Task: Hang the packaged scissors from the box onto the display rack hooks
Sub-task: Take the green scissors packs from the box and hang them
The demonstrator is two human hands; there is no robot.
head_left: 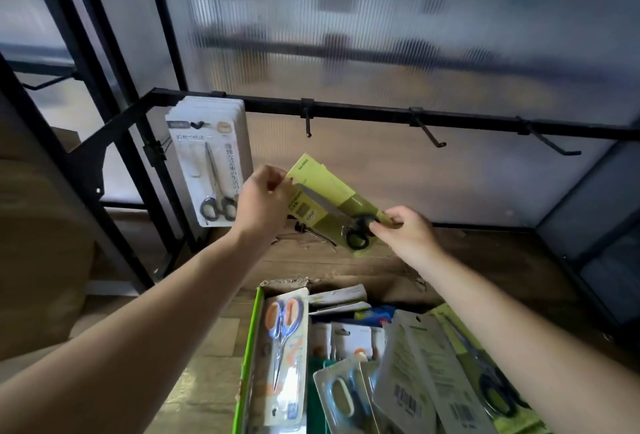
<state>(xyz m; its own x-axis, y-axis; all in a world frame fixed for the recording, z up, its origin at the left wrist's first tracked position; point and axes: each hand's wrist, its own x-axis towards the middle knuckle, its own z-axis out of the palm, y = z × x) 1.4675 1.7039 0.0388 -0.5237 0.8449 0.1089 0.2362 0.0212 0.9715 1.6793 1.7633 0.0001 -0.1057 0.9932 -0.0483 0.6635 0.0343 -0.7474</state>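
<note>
Both hands hold a green-carded pack of black-handled scissors (329, 198), tilted, below the black rack rail (363, 111). My left hand (265, 201) pinches the card's upper left edge; my right hand (405, 229) pinches its lower right end by the handles. Above it, an empty hook (307, 123) points down from the rail. Several white scissor packs (211, 163) hang on the leftmost hook. The green-edged box (247, 357) below holds several more packs, among them orange-and-blue scissors (285, 340).
Two more empty hooks (429, 135) (550, 144) stick out from the rail to the right. A ribbed translucent panel (381, 35) backs the rack. Black frame posts (114, 115) stand at left, a dark shelf unit (595, 225) at right. A loose hook (313, 231) lies on the wooden floor.
</note>
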